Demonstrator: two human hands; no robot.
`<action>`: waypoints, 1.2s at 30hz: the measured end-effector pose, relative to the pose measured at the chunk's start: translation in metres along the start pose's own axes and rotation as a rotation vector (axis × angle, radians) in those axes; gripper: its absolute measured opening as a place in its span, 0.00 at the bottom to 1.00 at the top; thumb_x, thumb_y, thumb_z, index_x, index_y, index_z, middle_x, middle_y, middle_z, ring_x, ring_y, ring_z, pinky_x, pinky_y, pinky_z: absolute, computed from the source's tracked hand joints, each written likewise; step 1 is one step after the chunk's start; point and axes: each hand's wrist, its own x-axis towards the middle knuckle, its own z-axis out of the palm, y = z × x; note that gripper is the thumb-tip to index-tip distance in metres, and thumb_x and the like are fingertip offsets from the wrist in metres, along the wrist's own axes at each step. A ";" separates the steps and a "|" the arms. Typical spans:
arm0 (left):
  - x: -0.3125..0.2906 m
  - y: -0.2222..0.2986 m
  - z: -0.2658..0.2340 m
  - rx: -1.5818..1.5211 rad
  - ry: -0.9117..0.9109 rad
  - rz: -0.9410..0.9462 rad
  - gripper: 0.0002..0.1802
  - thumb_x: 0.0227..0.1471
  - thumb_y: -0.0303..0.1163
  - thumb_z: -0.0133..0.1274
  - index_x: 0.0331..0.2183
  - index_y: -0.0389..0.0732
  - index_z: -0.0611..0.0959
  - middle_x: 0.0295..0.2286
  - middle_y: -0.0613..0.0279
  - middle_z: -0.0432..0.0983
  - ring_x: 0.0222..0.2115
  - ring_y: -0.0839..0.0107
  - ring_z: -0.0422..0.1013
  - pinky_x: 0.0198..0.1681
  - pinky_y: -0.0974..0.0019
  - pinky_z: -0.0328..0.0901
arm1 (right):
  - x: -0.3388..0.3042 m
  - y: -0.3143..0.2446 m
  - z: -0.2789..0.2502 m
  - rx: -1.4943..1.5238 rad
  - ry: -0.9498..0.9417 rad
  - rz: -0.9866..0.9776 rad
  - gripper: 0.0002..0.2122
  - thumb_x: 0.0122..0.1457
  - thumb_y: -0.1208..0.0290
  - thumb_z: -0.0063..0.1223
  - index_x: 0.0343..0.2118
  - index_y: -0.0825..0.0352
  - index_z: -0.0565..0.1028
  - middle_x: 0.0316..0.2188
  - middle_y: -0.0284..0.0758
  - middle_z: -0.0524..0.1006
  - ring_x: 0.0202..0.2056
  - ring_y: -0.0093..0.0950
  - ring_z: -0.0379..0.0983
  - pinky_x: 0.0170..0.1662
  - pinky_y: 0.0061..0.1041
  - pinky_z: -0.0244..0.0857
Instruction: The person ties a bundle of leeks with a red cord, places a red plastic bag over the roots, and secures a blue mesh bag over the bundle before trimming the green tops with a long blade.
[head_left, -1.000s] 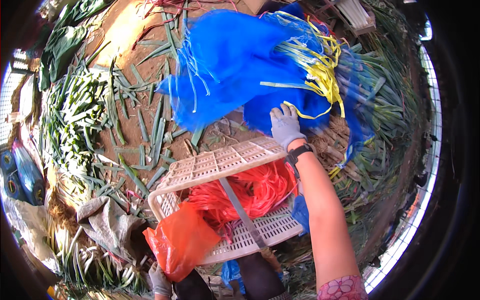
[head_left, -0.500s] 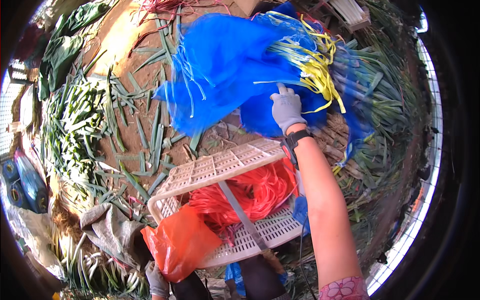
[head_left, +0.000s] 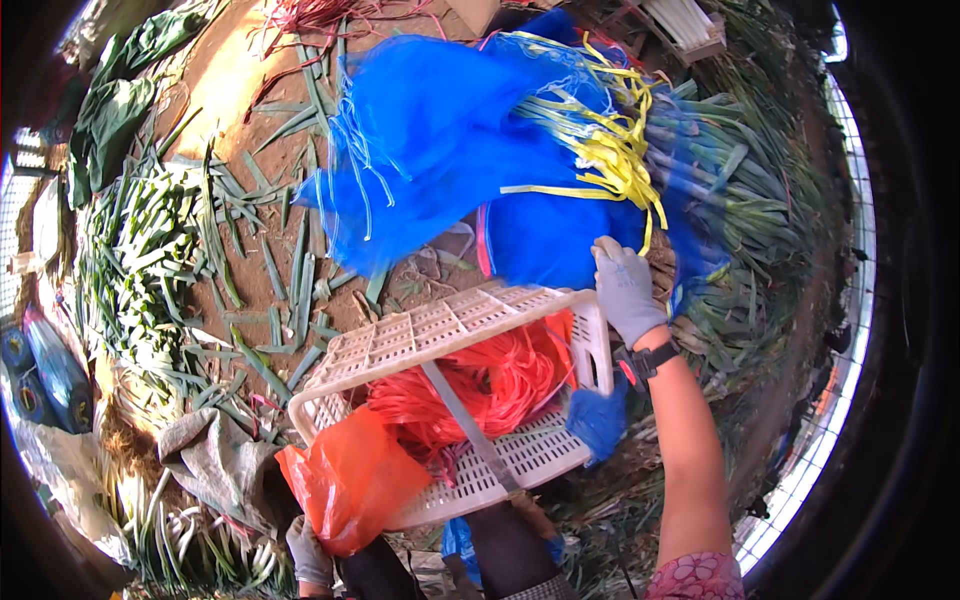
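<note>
My right hand (head_left: 627, 292), in a grey glove, is beside the right end of a white slatted plastic basket (head_left: 598, 345). Its fingers are bent together at the lower edge of a heap of blue mesh bags (head_left: 450, 130); whatever they grip, if anything, is hidden. Yellow drawstrings (head_left: 618, 160) spread over the heap above this hand. At the lower left, my gloved left hand (head_left: 308, 555) has its fingers curled beside an orange plastic bag (head_left: 355, 480), which hangs over the basket's left end. Red plastic strips (head_left: 500, 380) fill the basket, with a grey strap (head_left: 460, 415) across it.
Cut leek leaves (head_left: 300, 270) litter the brown ground. Leeks (head_left: 150, 270) are piled at left, and more long green leeks (head_left: 740, 180) at right. Near the basket's left side lies a grey sack (head_left: 215, 460). A blue plastic bag (head_left: 597, 420) hangs at the basket's right end.
My right hand has moved right and down, away from the middle of the blue mesh bags to beside the basket's right end. My left hand has stayed by the orange bag.
</note>
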 end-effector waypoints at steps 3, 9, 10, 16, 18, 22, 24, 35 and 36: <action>-0.004 0.011 0.010 0.034 -0.024 -0.050 0.13 0.56 0.36 0.50 0.29 0.34 0.76 0.25 0.64 0.76 0.23 0.78 0.69 0.30 0.73 0.65 | -0.048 0.045 -0.017 -0.049 0.016 0.024 0.12 0.49 0.76 0.49 0.38 0.67 0.75 0.43 0.36 0.73 0.38 0.37 0.71 0.42 0.37 0.64; 0.003 0.003 -0.001 0.105 -0.032 -0.001 0.11 0.56 0.34 0.49 0.29 0.34 0.76 0.25 0.64 0.75 0.23 0.77 0.68 0.30 0.73 0.64 | -0.128 0.103 -0.034 -0.149 -0.092 0.323 0.10 0.52 0.75 0.45 0.37 0.66 0.75 0.44 0.35 0.73 0.40 0.40 0.71 0.42 0.39 0.63; 0.004 0.004 0.001 0.120 -0.048 -0.003 0.11 0.57 0.33 0.48 0.29 0.34 0.76 0.25 0.64 0.75 0.23 0.77 0.68 0.30 0.73 0.64 | -0.130 0.105 -0.035 -0.123 -0.092 0.367 0.10 0.51 0.76 0.46 0.37 0.65 0.75 0.46 0.36 0.73 0.41 0.41 0.70 0.44 0.39 0.63; 0.000 0.008 0.003 0.184 -0.059 0.019 0.11 0.57 0.33 0.49 0.29 0.34 0.76 0.24 0.64 0.74 0.22 0.78 0.68 0.28 0.74 0.64 | -0.076 0.027 -0.050 0.302 0.189 0.294 0.09 0.48 0.80 0.50 0.33 0.66 0.77 0.44 0.41 0.73 0.44 0.40 0.70 0.47 0.34 0.64; -0.002 0.012 0.002 0.178 -0.049 0.004 0.12 0.57 0.34 0.49 0.29 0.34 0.76 0.24 0.64 0.74 0.22 0.78 0.67 0.28 0.74 0.64 | -0.043 -0.022 -0.050 0.285 0.132 0.151 0.08 0.49 0.74 0.50 0.31 0.61 0.79 0.36 0.32 0.76 0.39 0.35 0.70 0.42 0.33 0.65; 0.003 0.009 -0.001 0.159 -0.053 -0.002 0.13 0.57 0.35 0.49 0.29 0.35 0.76 0.24 0.65 0.74 0.22 0.79 0.67 0.26 0.75 0.63 | 0.001 -0.067 -0.015 0.270 0.204 -0.023 0.09 0.50 0.74 0.49 0.32 0.59 0.80 0.38 0.33 0.76 0.38 0.35 0.72 0.41 0.34 0.66; 0.000 0.013 -0.001 0.161 -0.043 0.016 0.13 0.57 0.36 0.49 0.29 0.34 0.76 0.23 0.66 0.74 0.21 0.80 0.67 0.26 0.75 0.63 | 0.017 -0.087 0.000 0.240 0.239 -0.082 0.10 0.50 0.74 0.48 0.33 0.58 0.80 0.40 0.35 0.75 0.38 0.35 0.72 0.40 0.34 0.67; 0.019 0.006 -0.019 0.200 -0.052 0.073 0.18 0.57 0.40 0.50 0.26 0.34 0.76 0.21 0.68 0.72 0.21 0.81 0.64 0.26 0.75 0.61 | 0.100 -0.124 0.080 0.677 -0.292 0.344 0.28 0.52 0.70 0.54 0.57 0.67 0.63 0.56 0.54 0.60 0.56 0.44 0.60 0.57 0.31 0.56; 0.020 0.005 -0.018 0.186 -0.061 0.090 0.18 0.57 0.40 0.50 0.25 0.33 0.76 0.21 0.67 0.72 0.22 0.81 0.64 0.27 0.74 0.61 | 0.099 -0.117 0.082 0.844 -0.252 0.370 0.27 0.53 0.71 0.53 0.57 0.71 0.62 0.56 0.51 0.62 0.56 0.40 0.62 0.57 0.29 0.56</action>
